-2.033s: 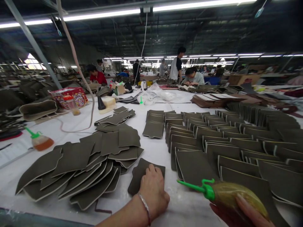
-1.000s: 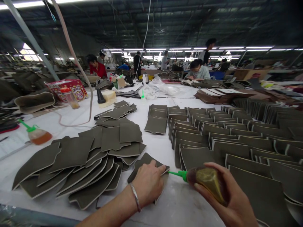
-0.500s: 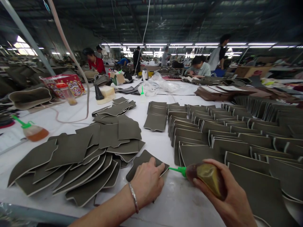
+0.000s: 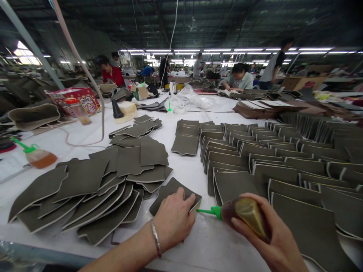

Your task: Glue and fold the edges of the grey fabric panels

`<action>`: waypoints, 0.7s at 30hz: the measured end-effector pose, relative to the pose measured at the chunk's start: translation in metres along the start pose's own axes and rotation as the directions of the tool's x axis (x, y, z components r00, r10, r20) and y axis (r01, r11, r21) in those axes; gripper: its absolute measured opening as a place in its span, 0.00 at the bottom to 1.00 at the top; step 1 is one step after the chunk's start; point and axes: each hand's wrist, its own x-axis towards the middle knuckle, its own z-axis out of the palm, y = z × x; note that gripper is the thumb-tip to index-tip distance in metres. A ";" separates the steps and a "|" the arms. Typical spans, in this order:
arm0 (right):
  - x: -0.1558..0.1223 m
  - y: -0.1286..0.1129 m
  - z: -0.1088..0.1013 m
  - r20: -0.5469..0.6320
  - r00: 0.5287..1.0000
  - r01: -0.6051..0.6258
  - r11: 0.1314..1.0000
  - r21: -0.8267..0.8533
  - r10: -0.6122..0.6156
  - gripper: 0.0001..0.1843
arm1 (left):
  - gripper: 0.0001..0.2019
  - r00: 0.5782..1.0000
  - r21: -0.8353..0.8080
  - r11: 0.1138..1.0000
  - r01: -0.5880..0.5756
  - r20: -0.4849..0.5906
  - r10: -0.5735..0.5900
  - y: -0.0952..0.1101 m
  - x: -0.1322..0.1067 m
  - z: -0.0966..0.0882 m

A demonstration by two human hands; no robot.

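Observation:
My left hand (image 4: 176, 215), with a bracelet on its wrist, presses a dark grey-green sheet piece (image 4: 167, 190) with pale cut edges down on the white table, fingers curled over it. My right hand (image 4: 272, 234) is wrapped round a squeeze bottle (image 4: 245, 217) of amber-brown liquid, tilted on its side. Its green nozzle (image 4: 210, 211) points left, and the tip is at the piece's right edge beside my left fingers. To the left lies a loose heap of similar pieces (image 4: 82, 179). On the right, overlapping rows of such pieces (image 4: 279, 177) cover the table.
At the left stands another green-tipped bottle (image 4: 41, 158). A pale hose (image 4: 102, 113) hangs down onto the white table (image 4: 187, 172). Behind are a lidded cup (image 4: 79, 111), a foam block (image 4: 127, 110), plastic film (image 4: 190, 100) and a brown stack (image 4: 263, 109). Several people work further back.
The nozzle tip has slid along the piece's edge, toward me and slightly left. My left hand stays on the piece. In the background, a walking person has moved right.

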 end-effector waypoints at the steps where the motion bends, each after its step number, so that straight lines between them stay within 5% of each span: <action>1: 0.000 0.000 0.000 0.014 1.000 -0.013 1.000 0.018 0.013 0.23 | 0.20 1.000 -0.011 1.000 -0.007 -0.003 0.007 -0.001 -0.001 0.000; 21: -0.017 -0.003 0.006 0.087 0.991 -0.118 0.980 0.163 0.105 0.23 | 0.20 0.995 -0.082 0.992 -0.096 0.007 0.097 -0.013 -0.007 0.004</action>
